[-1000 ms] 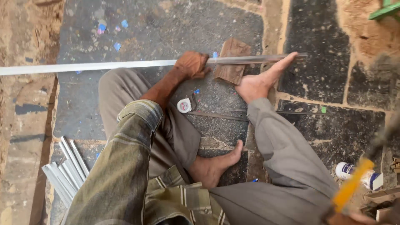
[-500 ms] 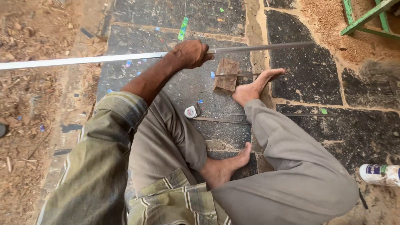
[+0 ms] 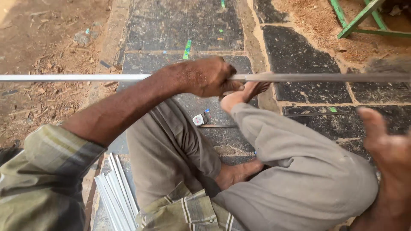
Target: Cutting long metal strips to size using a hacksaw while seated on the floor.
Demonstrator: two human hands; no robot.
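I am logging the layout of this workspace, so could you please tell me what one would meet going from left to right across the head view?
Plaid sleeve → stack of white strips → left hand gripping the long metal bar → small tape measure → bare foot → right hand, blurred at the edge.

No packages, signs or screens are visible; the only label is a small round white-and-red one on the tape measure (image 3: 198, 119) lying on the dark stone floor (image 3: 180, 30).
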